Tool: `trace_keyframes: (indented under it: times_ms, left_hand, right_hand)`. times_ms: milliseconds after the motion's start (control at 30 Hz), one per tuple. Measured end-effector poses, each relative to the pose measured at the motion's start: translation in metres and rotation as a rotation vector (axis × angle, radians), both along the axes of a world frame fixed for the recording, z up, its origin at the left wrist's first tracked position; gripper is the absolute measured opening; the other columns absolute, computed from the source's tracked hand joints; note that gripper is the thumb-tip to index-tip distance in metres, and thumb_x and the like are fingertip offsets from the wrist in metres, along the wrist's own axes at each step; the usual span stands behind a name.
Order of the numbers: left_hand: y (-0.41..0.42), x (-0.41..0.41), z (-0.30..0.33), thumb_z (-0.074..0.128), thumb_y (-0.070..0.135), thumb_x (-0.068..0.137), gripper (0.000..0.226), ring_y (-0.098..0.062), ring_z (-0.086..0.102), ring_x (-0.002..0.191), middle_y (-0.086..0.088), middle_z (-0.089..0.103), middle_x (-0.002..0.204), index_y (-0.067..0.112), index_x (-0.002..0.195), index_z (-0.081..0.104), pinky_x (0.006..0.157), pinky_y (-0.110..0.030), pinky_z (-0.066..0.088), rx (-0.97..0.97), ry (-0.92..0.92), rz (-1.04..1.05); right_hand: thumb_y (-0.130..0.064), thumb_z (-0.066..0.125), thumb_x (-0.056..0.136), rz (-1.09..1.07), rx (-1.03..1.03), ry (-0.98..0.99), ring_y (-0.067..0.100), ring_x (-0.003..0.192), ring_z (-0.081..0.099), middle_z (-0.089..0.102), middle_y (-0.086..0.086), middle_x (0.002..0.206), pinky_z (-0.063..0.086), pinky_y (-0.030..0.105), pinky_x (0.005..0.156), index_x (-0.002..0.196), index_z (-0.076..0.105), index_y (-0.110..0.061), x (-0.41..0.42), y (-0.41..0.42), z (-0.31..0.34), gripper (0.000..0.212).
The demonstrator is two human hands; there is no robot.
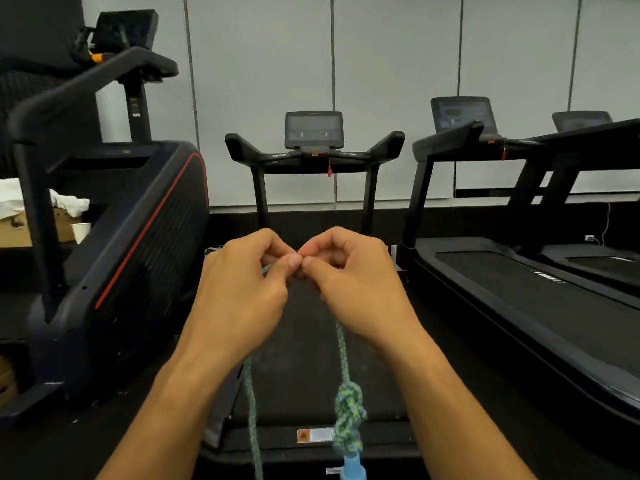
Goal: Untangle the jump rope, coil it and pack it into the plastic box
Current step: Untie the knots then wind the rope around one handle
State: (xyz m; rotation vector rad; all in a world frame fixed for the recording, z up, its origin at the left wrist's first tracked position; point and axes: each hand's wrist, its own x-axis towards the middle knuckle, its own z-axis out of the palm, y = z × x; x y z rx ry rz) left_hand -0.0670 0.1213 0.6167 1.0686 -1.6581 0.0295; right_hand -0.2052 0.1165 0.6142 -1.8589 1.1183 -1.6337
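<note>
Rope (343,355) hangs in two strands below my left hand (242,289) and right hand (349,275), fingers of both pinching a snag between them, so I should tease it loose gently, then tackle the knot (349,415) below.
</note>
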Motion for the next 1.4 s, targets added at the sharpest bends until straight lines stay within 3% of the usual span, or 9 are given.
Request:
trace_keyframes:
  times_ms: [133,267,367,467,867,1033,1167,1267,1400]
  left_hand:
    - [-0.001,0.002,0.000,0.065,0.019,0.092,0.017,-0.001,0.061,0.071,0.014,0.065,0.067,0.027,0.077,0.065,0.068,-0.029,0.048,-0.041,0.067,0.014]
    - [-0.005,0.006,0.001,0.060,0.015,0.095,0.017,0.000,0.059,0.068,0.011,0.065,0.073,0.024,0.081,0.063,0.063,-0.025,0.046,-0.052,0.152,-0.014]
    - [-0.008,0.010,0.000,0.056,0.011,0.097,0.019,-0.013,0.063,0.064,0.006,0.067,0.072,0.024,0.084,0.062,0.070,-0.047,0.057,-0.036,0.268,-0.098]
    - [-0.007,0.013,0.002,0.056,0.013,0.096,0.018,-0.018,0.066,0.069,0.006,0.068,0.073,0.025,0.084,0.062,0.074,-0.054,0.056,-0.085,0.305,-0.083]
    - [-0.009,0.018,0.000,0.062,0.030,0.096,0.007,-0.003,0.059,0.071,0.013,0.068,0.079,0.027,0.096,0.069,0.071,-0.033,0.048,-0.049,0.047,-0.152]
    - [-0.009,0.013,-0.006,0.066,0.036,0.089,0.041,-0.007,0.051,0.108,0.011,0.051,0.115,0.029,0.125,0.048,0.093,-0.026,0.044,0.048,0.051,-0.139]
    - [0.002,0.013,-0.004,0.076,0.035,0.080,0.032,-0.002,0.048,0.093,0.015,0.050,0.098,0.029,0.099,0.052,0.079,-0.012,0.036,-0.074,-0.056,-0.159]
    - [0.005,0.012,-0.003,0.079,0.040,0.074,0.032,-0.009,0.058,0.069,0.007,0.061,0.085,0.033,0.089,0.051,0.066,-0.026,0.049,0.125,-0.154,-0.334]
    - [0.005,0.008,-0.007,0.087,0.043,0.068,0.051,-0.010,0.067,0.071,0.005,0.068,0.090,0.032,0.095,0.044,0.066,-0.032,0.059,0.356,-0.285,-0.336]
  right_hand:
    - [-0.015,0.064,0.088,0.063,0.022,-0.008,0.010,0.067,0.066,0.075,-0.002,0.072,0.051,0.033,0.063,0.087,0.071,-0.023,0.001,0.004,0.004,0.010]
    - [-0.012,0.064,0.090,0.124,0.019,-0.011,0.011,0.060,0.057,0.074,0.003,0.071,0.046,0.029,0.058,0.087,0.072,-0.021,0.003,0.007,0.004,0.012]
    - [-0.010,0.063,0.092,0.204,0.036,-0.022,0.006,0.059,0.058,0.074,0.005,0.072,0.046,0.022,0.055,0.089,0.073,-0.019,0.004,0.008,0.004,0.014]
    - [-0.006,0.062,0.093,0.291,0.067,-0.067,0.010,0.060,0.059,0.072,0.008,0.073,0.049,0.024,0.054,0.092,0.072,-0.014,0.005,0.007,0.003,0.013]
    - [-0.003,0.062,0.093,0.277,0.037,-0.266,0.014,0.054,0.058,0.069,0.008,0.066,0.050,0.024,0.048,0.089,0.070,-0.007,0.010,0.005,0.004,0.010]
    - [0.001,0.061,0.092,0.260,0.059,-0.477,0.019,0.054,0.064,0.068,0.017,0.068,0.056,0.028,0.050,0.088,0.064,-0.001,0.013,0.005,0.005,0.005]
    - [0.004,0.058,0.092,0.253,0.052,-0.675,0.017,0.054,0.066,0.067,0.016,0.070,0.057,0.030,0.052,0.095,0.058,0.000,0.007,0.004,0.010,0.005]
    - [0.006,0.057,0.092,0.259,0.028,-0.728,0.019,0.059,0.067,0.067,0.018,0.074,0.059,0.031,0.056,0.095,0.056,-0.002,0.005,0.003,0.011,0.008]
    - [0.007,0.055,0.093,0.239,-0.029,-0.735,0.020,0.064,0.067,0.067,0.019,0.078,0.060,0.034,0.065,0.093,0.062,-0.002,0.003,0.002,0.011,0.011]
